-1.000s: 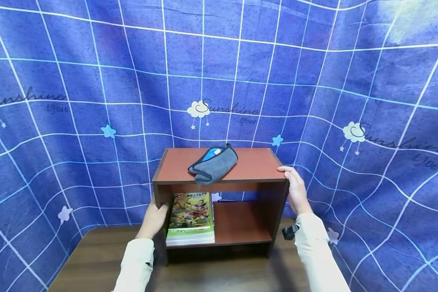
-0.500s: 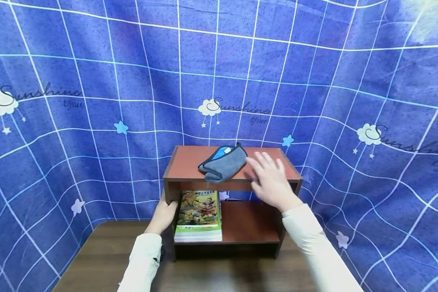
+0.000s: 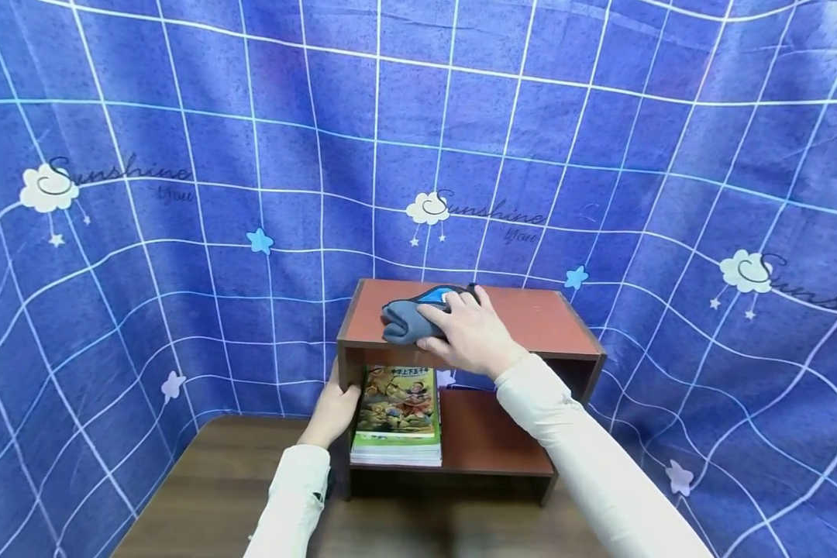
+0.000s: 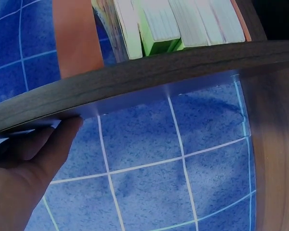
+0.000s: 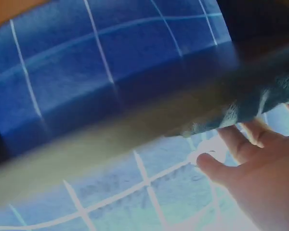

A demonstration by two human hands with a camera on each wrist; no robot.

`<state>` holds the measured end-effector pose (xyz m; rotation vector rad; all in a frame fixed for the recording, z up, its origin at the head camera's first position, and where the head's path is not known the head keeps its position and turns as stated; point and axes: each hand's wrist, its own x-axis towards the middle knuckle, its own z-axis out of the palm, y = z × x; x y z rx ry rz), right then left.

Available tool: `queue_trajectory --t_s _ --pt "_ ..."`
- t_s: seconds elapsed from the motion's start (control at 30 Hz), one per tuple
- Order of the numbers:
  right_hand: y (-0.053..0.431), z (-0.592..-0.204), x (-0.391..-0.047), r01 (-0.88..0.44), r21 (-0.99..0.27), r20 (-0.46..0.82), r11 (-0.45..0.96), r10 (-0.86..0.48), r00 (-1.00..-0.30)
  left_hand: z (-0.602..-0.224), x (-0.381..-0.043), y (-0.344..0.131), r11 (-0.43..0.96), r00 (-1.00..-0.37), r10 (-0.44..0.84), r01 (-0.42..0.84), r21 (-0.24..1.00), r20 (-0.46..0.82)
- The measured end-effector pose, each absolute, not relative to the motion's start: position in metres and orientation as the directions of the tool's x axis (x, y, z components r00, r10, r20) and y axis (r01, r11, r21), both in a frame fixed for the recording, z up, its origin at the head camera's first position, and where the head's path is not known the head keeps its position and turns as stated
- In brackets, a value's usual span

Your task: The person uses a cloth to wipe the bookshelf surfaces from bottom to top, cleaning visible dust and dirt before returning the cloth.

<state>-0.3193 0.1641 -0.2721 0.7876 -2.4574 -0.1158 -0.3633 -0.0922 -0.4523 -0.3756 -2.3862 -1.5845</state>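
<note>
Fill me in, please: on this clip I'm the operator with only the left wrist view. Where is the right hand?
Observer: The right hand holds a grey cloth on top of the wooden shelf.
Operator: I see the books mostly by their page edges. Is there a title on the top book?
Observer: Yes, Chinese characters run along the upper part of its cover.
Operator: Any writing on the curtain?
Observer: Yes, the head view shows script lettering reading "Sunshine".
</note>
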Motion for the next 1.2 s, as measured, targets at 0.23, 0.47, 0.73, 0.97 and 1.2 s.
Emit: queue_trajectory --t_s 0.23,0.47,0.73,0.97,1.2 --pt "0.126 -0.231 -0.342 -0.316 0.059 0.195 0.947 -0.321 -0.927 -0.450 -0.365 -0.093 0.382 -0.952 0.068 0.302 0.874 0.299" --pt "0.106 -0.207 -0.388 -0.069 -0.114 -0.050 0.991 -0.076 -0.996 -0.447 -0.368 -0.098 0.453 -0.946 0.028 0.300 0.840 0.322" --pt "0.080 -0.199 -0.384 0.236 -0.268 -0.026 0.934 0.238 -0.971 -0.453 -0.358 -0.093 0.458 -0.929 0.019 0.338 0.822 0.371" --pt "0.071 -0.195 -0.388 0.151 -0.255 -0.013 0.955 0.153 -0.988 -0.454 -0.358 -0.089 0.452 -0.918 0.022 0.363 0.815 0.396" --pt "0.059 -0.202 -0.435 0.213 -0.275 -0.216 0.938 0.156 -0.964 -0.455 -0.358 -0.091 0.462 -0.923 -0.011 0.336 0.821 0.384"
